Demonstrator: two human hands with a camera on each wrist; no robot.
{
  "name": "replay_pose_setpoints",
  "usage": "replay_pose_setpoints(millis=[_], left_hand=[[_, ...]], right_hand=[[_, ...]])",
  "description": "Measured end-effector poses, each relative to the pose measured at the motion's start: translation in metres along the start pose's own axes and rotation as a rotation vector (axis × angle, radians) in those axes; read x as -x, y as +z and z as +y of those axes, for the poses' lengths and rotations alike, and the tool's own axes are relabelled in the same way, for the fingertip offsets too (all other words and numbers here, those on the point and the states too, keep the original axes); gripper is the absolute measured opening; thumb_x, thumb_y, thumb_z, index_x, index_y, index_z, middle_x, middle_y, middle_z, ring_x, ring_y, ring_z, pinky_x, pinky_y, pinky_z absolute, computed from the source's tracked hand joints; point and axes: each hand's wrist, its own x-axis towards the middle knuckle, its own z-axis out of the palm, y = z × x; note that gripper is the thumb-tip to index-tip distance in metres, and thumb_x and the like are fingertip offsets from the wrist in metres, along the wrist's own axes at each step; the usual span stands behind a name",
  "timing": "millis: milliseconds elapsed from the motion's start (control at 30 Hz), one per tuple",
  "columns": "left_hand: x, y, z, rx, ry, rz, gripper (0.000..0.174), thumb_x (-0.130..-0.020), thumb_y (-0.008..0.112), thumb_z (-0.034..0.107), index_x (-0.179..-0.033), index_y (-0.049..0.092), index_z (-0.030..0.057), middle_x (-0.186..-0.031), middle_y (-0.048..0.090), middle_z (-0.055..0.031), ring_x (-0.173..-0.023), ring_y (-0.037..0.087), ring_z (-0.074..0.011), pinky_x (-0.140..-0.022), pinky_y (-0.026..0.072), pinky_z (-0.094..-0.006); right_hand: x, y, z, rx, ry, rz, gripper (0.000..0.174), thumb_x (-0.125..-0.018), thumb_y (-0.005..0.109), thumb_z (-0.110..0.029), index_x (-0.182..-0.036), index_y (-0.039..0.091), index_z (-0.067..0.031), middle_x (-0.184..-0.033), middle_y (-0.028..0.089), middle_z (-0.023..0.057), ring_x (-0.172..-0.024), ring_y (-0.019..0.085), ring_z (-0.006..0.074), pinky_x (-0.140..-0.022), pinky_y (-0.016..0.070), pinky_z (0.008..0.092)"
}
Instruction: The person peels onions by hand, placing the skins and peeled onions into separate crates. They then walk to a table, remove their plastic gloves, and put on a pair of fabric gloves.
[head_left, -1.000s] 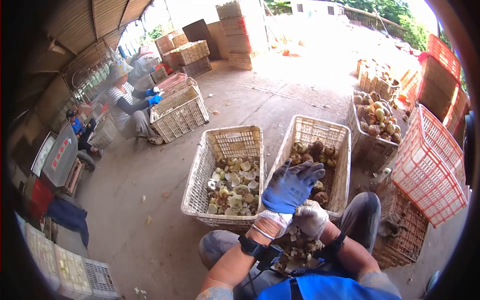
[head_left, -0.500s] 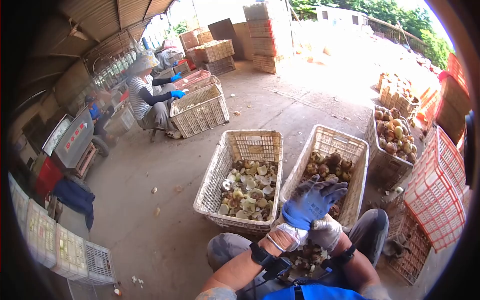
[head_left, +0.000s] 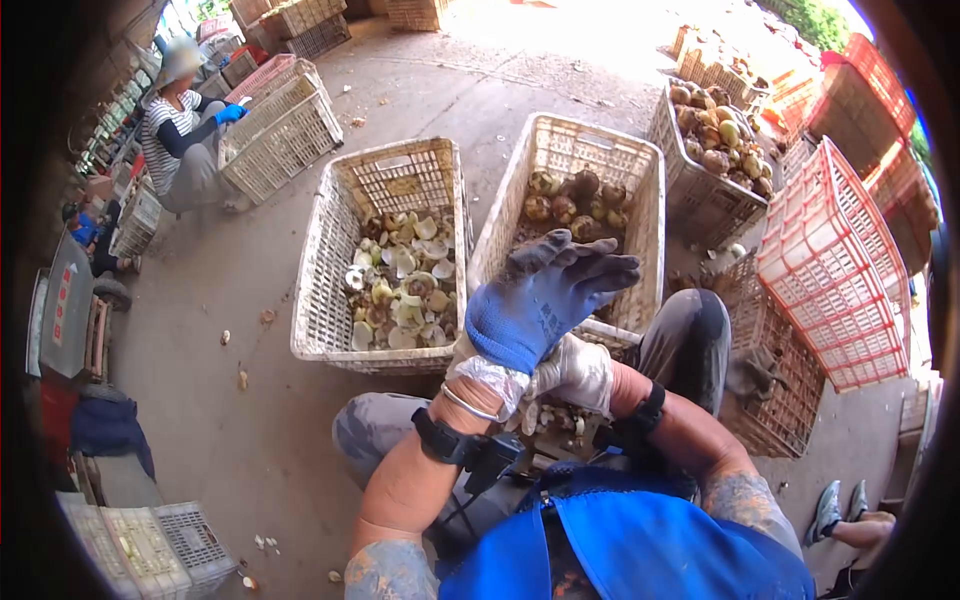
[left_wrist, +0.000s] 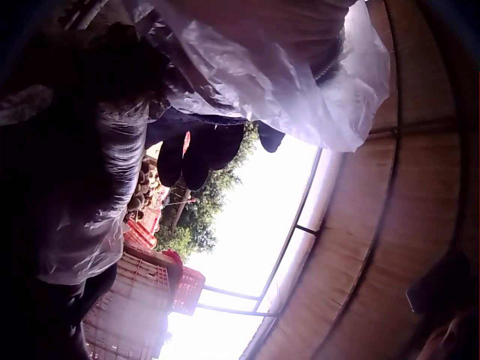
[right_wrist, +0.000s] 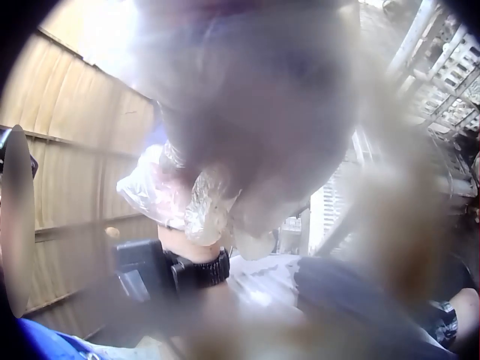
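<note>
White crate [head_left: 322, 290] holding pale cut pieces [head_left: 400, 290], left. Grey crate [head_left: 690, 195] heaped with brown-green fruit [head_left: 722, 135], upper right. Red crate [head_left: 840, 290] tilted, right. Seated worker [head_left: 178, 140], far left.

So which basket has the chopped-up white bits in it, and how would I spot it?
Find the person's blue-gloved left hand raised in the middle; two pale plastic baskets sit side by side on the concrete beyond it. You want the left basket. It is filled with pale cut pieces, while the right basket holds dark round whole ones.
</note>
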Motion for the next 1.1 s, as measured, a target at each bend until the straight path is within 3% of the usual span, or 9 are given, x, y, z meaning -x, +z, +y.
replay_pose_setpoints(millis=[133, 200, 267, 333, 500, 600, 633, 767, 1100], left_hand=[[0.01, 0.001, 0.012, -0.091, 0.004, 0.087, 0.045, -0.104, 0.049, 0.027, -0.143, 0.054, 0.0054, -0.149, 0.053, -0.022, -0.139, 0.051, -0.0297, -0.116, 0.0404, -0.0417], [0.013, -0.002, 0.016, -0.2, -0.008, 0.179, 0.043, -0.105, 0.049, 0.026, -0.141, 0.056, 0.0055, -0.147, 0.055, -0.0223, -0.137, 0.054, -0.0299, -0.114, 0.043, -0.0413], [0.014, -0.004, 0.021, -0.527, -0.022, 0.291, 0.041, -0.105, 0.05, 0.026, -0.139, 0.058, 0.0057, -0.145, 0.058, -0.0225, -0.135, 0.056, -0.0301, -0.112, 0.0456, -0.0409], [0.008, -0.023, 0.022, -1.944, 0.319, 0.162, 0.033, -0.093, 0.062, 0.012, -0.126, 0.066, 0.0065, -0.123, 0.072, -0.0132, -0.114, 0.069, -0.0281, -0.1, 0.0543, -0.038], [-0.004, -0.045, 0.004, -2.315, -0.008, -0.001, 0.024, -0.09, 0.064, 0.016, -0.11, 0.073, 0.0096, -0.102, 0.073, -0.0167, -0.099, 0.07, -0.0357, -0.086, 0.0565, -0.0431], [-0.012, -0.028, 0.002, -1.896, -0.277, 0.323, 0.019, -0.088, 0.064, 0.019, -0.102, 0.074, 0.0087, -0.098, 0.073, -0.0176, -0.093, 0.071, -0.0353, -0.081, 0.0571, -0.0435], [-0.01, -0.059, -0.013, -2.271, 0.063, -0.014, 0.017, -0.086, 0.066, 0.019, -0.097, 0.074, 0.0084, -0.097, 0.073, -0.0171, -0.092, 0.071, -0.0346, -0.08, 0.057, -0.0429], [0.0, -0.032, -0.01, -2.094, 0.164, -0.068, 0.018, -0.082, 0.069, 0.023, -0.094, 0.073, 0.0096, -0.095, 0.073, -0.0136, -0.091, 0.071, -0.0325, -0.076, 0.0563, -0.0424], [0.006, 0.002, -0.013, -1.333, -0.019, -0.248, 0.022, -0.084, 0.067, 0.005, -0.105, 0.071, 0.0082, -0.107, 0.072, -0.0115, -0.1, 0.07, -0.0264, -0.088, 0.0552, -0.038]], right_hand=[[0.002, 0.012, -0.011, 0.154, 0.271, 0.208, 0.028, -0.09, 0.078, -0.008, -0.117, 0.074, -0.0023, -0.1, 0.077, 0.0077, -0.084, 0.074, 0.015, -0.072, 0.063, 0.0332], [0.004, 0.023, -0.023, 0.082, 0.216, 0.317, 0.021, -0.091, 0.075, -0.01, -0.11, 0.074, -0.0006, -0.097, 0.075, 0.0064, -0.083, 0.072, 0.0139, -0.071, 0.0609, 0.0307], [0.01, -0.017, 0.014, 0.719, -0.303, 0.219, 0.018, -0.091, 0.073, -0.012, -0.101, 0.071, 0.0028, -0.094, 0.073, 0.0058, -0.08, 0.069, 0.0129, -0.071, 0.057, 0.0283], [0.019, 0.004, -0.019, 0.207, 0.171, 0.54, 0.019, -0.092, 0.073, -0.013, -0.109, 0.074, -0.0045, -0.104, 0.075, 0.0026, -0.085, 0.068, 0.0102, -0.063, 0.0522, 0.0273], [0.026, 0.011, -0.032, 0.505, -0.121, 0.47, 0.034, -0.09, 0.079, -0.018, -0.116, 0.072, 0.0012, -0.104, 0.075, 0.0059, -0.092, 0.068, 0.0156, -0.085, 0.0552, 0.0325], [0.024, 0.001, -0.011, 0.548, -0.005, 0.498, 0.032, -0.089, 0.08, -0.017, -0.115, 0.074, -0.0009, -0.1, 0.074, 0.0071, -0.093, 0.067, 0.0159, -0.087, 0.0541, 0.0324], [0.025, -0.002, -0.008, 0.551, -0.062, 0.493, 0.027, -0.087, 0.08, -0.015, -0.11, 0.075, -0.0025, -0.095, 0.072, 0.0098, -0.086, 0.067, 0.0166, -0.081, 0.0544, 0.0326], [0.037, 0.001, -0.01, 0.61, -0.176, 0.452, 0.019, -0.085, 0.08, -0.015, -0.1, 0.076, -0.0034, -0.087, 0.07, 0.0103, -0.074, 0.066, 0.0184, -0.071, 0.0536, 0.0337], [0.044, 0.015, -0.043, 0.909, -0.055, 0.3, 0.016, -0.083, 0.08, -0.017, -0.08, 0.069, -0.0047, -0.069, 0.065, 0.0073, -0.064, 0.063, 0.016, -0.061, 0.0511, 0.0342]])
